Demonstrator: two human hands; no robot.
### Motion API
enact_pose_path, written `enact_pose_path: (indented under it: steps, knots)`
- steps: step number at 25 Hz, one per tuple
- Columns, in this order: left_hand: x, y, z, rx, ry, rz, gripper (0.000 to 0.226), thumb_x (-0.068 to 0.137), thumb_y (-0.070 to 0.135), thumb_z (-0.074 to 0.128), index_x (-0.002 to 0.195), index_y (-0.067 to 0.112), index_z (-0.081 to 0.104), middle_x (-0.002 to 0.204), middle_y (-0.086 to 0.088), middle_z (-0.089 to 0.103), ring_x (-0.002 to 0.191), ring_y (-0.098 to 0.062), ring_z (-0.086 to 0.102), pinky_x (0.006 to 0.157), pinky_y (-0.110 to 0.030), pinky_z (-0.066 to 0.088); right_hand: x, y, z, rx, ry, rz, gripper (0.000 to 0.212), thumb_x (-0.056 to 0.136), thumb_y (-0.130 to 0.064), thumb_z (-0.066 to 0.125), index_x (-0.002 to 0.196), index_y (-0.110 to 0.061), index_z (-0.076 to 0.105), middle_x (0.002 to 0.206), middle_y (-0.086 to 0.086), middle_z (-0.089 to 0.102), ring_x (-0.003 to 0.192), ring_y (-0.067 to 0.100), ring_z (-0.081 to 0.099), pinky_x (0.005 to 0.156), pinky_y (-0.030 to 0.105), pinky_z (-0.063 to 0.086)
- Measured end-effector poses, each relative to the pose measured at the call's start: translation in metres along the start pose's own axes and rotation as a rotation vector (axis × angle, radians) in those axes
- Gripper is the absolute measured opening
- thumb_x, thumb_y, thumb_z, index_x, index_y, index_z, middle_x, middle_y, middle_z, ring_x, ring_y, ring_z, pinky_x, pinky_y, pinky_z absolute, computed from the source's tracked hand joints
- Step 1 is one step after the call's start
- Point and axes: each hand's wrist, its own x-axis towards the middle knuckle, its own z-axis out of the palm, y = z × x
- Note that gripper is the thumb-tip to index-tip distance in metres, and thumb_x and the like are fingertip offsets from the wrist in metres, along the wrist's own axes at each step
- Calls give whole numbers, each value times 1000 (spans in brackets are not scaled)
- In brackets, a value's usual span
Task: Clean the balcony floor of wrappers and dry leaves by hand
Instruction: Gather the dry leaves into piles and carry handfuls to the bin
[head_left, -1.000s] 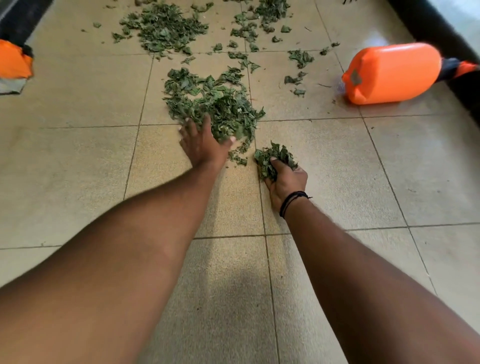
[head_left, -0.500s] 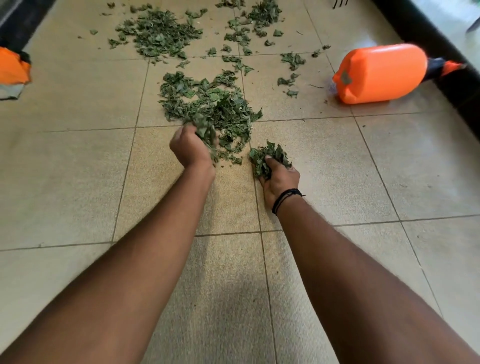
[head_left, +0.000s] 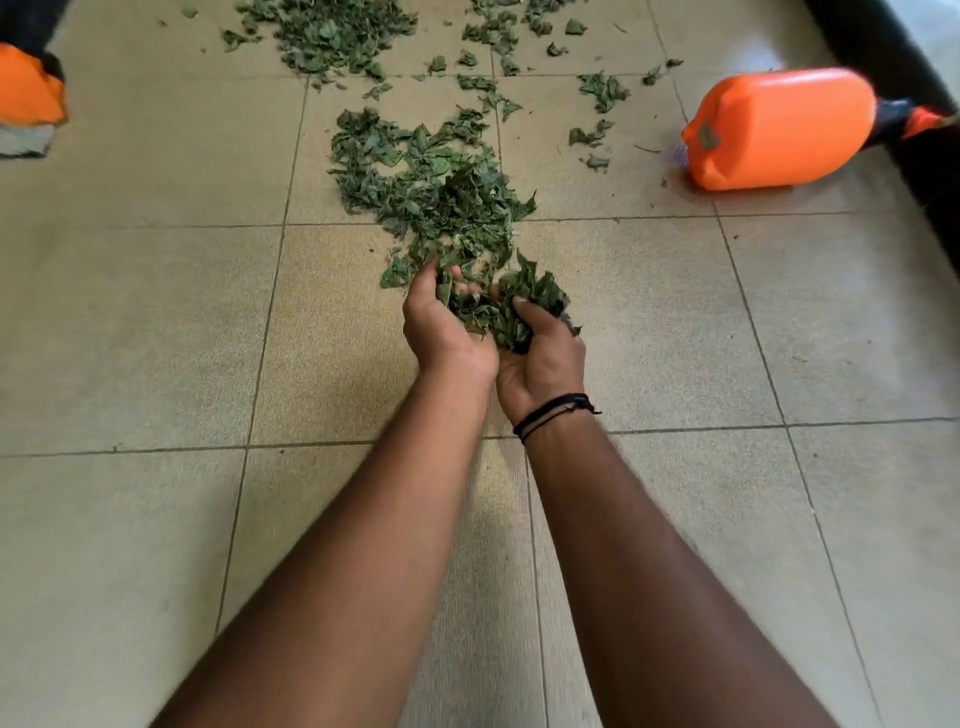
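Tiled balcony floor (head_left: 156, 322), leaf pile (head_left: 431, 182) ahead, more scattered beyond. Left hand (head_left: 441, 327) and right hand (head_left: 540, 358) cupped side by side, fingers curled around a clump of leaves (head_left: 504, 312). Orange jug (head_left: 779, 130) lies right.

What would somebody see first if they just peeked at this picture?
Probably the two hands, left hand and right hand, cupped together mid-frame around a handful of leaves. Next, the big pile of leaves on the tiled floor just beyond them, and the bright orange jug lying at the upper right.
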Motion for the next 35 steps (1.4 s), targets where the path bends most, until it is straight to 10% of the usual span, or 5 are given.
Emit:
enact_pose_path:
  steps: [3, 9, 21, 35]
  knots:
    - [-53, 21, 18, -43, 14, -52, 17, 90, 33, 64, 92, 16, 67, 87, -6, 63, 80, -27, 62, 100, -50, 52, -48, -20, 20, 32, 4, -1, 48, 76, 5, 68, 122, 16, 61, 122, 33, 64, 112, 45, 66, 98, 58, 53]
    - [-233, 125, 93, -151, 45, -120, 27, 96, 20, 56, 70, 16, 56, 60, 0, 50, 57, -17, 53, 70, -31, 52, -211, -104, 103, 48, -122, 74, 56, 74, -2, 67, 126, 17, 57, 128, 34, 60, 122, 45, 59, 106, 59, 46]
    - [-621, 443, 326, -152, -63, -79, 36, 98, 21, 49, 63, 14, 52, 53, -1, 45, 51, -19, 51, 69, -34, 54, -608, -316, 425, 95, -145, 154, 61, 77, -1, 62, 135, 13, 52, 131, 29, 58, 114, 34, 62, 109, 46, 47]
    - [-603, 473, 485, -49, -174, -81, 38, 99, 29, 49, 63, 15, 52, 55, -2, 46, 49, -21, 53, 63, -31, 55, -565, -419, 539, 269, -233, 157, 64, 76, -2, 62, 138, 12, 50, 137, 29, 56, 130, 39, 55, 113, 50, 41]
